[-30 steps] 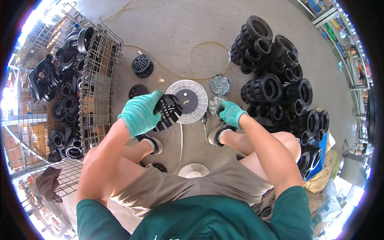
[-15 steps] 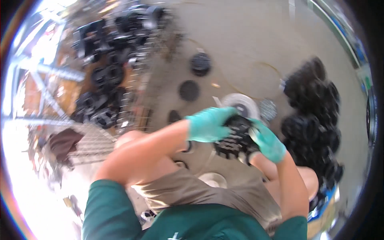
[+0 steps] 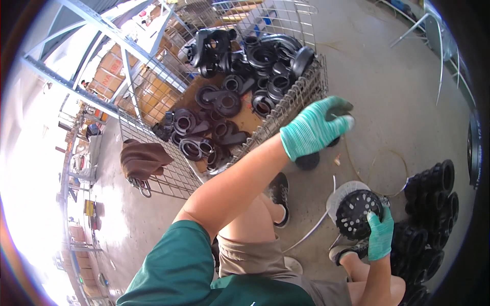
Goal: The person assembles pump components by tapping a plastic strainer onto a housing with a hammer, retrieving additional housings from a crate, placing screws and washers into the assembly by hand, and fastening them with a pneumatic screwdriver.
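Note:
My right hand (image 3: 381,234), in a green knit glove, grips a round black disc (image 3: 352,214) by its right edge. The disc has a ring of pale slots or spots across its face. Behind it, partly covered, shows a pale round base (image 3: 335,196) on the floor. My left hand (image 3: 317,127), gloved the same way, is stretched out beside the wire mesh cage (image 3: 286,109). Its thumb and fingers are apart with nothing between them. Under that hand lies a dark round piece (image 3: 308,161), partly hidden.
Black moulded housings (image 3: 227,104) fill the cage at the upper left. A brown cloth (image 3: 144,159) hangs on its mesh side. Black ribbed rings (image 3: 434,204) are stacked at the right. A thin hose (image 3: 380,155) curves over the concrete floor, near my shoes (image 3: 279,196).
My hands were together on the black disc; the left has let go and reached out toward the cage. My right hand keeps the disc. The view has swung left.

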`<state>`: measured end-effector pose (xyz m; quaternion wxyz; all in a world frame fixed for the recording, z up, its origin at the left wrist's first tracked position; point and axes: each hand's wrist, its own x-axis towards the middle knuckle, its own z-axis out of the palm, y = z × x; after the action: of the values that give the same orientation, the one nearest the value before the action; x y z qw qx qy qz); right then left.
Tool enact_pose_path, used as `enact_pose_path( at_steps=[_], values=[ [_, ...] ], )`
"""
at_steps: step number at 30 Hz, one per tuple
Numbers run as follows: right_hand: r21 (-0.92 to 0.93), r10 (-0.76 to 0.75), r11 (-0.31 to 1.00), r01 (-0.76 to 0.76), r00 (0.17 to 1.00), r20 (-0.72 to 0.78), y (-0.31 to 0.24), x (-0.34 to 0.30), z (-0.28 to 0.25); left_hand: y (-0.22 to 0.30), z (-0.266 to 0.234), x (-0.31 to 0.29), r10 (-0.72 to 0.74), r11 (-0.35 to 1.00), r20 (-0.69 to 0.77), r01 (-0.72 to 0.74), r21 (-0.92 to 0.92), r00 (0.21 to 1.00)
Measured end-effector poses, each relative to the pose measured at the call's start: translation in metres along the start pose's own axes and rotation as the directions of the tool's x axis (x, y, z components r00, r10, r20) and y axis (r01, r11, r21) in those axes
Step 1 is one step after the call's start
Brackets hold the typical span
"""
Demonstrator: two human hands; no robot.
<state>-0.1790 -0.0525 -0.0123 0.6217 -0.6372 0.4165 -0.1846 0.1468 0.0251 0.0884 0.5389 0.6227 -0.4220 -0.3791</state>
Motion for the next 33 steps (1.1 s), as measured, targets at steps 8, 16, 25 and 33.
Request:
enact_pose_path(
  at_steps=[8, 16, 25, 33],
  values=[
    [-0.226, 0.068, 0.972, -0.057, 0.997, 0.041, -0.010, 0.018, 0.003, -0.091, -0.179, 0.025, -0.173, 0.899, -0.505, 0.345, 0.270, 0.846],
    [-0.363, -0.038, 0.932, 0.012, 0.997, -0.066, 0.010, 0.038, -0.004, -0.094, -0.425, 0.047, 0.275, 0.241, -0.814, 0.782, 0.574, 0.512],
    [-0.452, 0.058, 0.891, -0.036, 0.998, 0.036, 0.036, 0.096, 0.013, -0.093, -0.580, 0.126, 0.307, 0.664, -0.769, 0.453, 0.596, 0.561],
    [-0.417, 0.052, 0.908, -0.052, 0.999, -0.013, 0.049, 0.113, 0.014, -0.101, -0.551, 0.122, 0.241, 0.188, -0.878, 0.867, 0.461, 0.414]
  ],
)
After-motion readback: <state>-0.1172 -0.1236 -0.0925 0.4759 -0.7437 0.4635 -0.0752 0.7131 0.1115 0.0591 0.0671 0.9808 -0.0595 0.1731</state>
